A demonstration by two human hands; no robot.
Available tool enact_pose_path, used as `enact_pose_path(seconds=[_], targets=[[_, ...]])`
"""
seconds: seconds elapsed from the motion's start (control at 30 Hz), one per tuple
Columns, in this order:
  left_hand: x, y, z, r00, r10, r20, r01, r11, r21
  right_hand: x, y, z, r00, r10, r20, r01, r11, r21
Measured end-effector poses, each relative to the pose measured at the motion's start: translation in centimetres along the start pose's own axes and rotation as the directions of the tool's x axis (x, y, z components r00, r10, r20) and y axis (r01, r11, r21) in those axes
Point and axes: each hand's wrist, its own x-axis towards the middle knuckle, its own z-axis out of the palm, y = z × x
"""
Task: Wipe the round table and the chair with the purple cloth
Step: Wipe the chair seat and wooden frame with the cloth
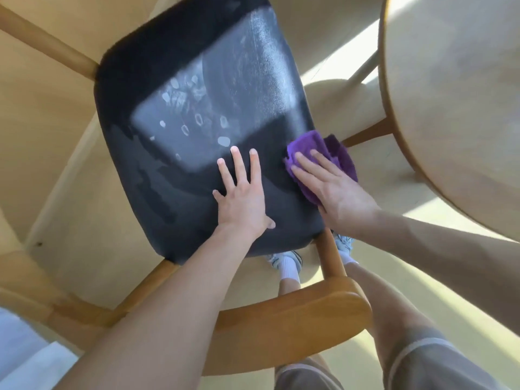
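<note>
Nearest, the chair's curved wooden backrest crossed under both forearms. Beyond it the left hand lay flat on the dark seat, fingers spread, holding nothing. Just right of it the right hand pressed the purple cloth with straight fingers against the seat's right edge. Farther in, pale fingerprints marked the sunlit seat. The round table stood at the right. The bracing palm would likely leave fresh prints, and the cloth, overhanging the edge, could slip off.

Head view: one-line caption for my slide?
Right hand presses purple cloth on the black chair seat; left hand rests flat beside it.
</note>
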Motion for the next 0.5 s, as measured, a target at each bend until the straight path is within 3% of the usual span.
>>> enact_pose_path(seconds=[0.07, 0.1, 0.17, 0.23, 0.3, 0.37, 0.5], targets=[[-0.1, -0.1, -0.2, 1.0, 0.008, -0.013, -0.008, 1.0, 0.009, -2.2, 1.7, 0.2, 0.97, -0.158, 0.187, 0.189, 0.968, -0.163], [-0.2, 0.0, -0.4, 1.0, 0.012, -0.015, -0.012, 1.0, 0.009, -2.7, 2.8, -0.1, 0.945, -0.228, 0.233, 0.273, 0.945, -0.182], [-0.3, 0.0, -0.6, 1.0, 0.01, -0.011, -0.009, 1.0, 0.003, -2.8, 3.7, -1.8, 0.915, -0.255, 0.312, 0.305, 0.944, -0.123], [-0.3, 0.1, -0.7, 1.0, 0.001, -0.01, -0.001, 1.0, 0.001, -1.9, 3.5, -4.0, 0.945, -0.228, 0.236, 0.245, 0.968, -0.048], [-0.3, 0.2, -0.5, 1.0, -0.004, -0.015, 0.004, 1.0, 0.001, -0.1, 2.7, -5.8, 0.994, -0.111, 0.001, 0.111, 0.993, 0.045], [-0.2, 0.2, -0.4, 1.0, -0.004, -0.022, 0.005, 1.0, 0.004, 2.4, 1.6, -6.3, 0.989, -0.002, -0.149, 0.018, 0.994, 0.105], [-0.2, 0.0, -0.2, 0.999, 0.0, -0.042, 0.001, 1.0, 0.015, 5.9, -1.4, -3.8, 0.991, 0.093, -0.097, -0.088, 0.995, 0.057]])
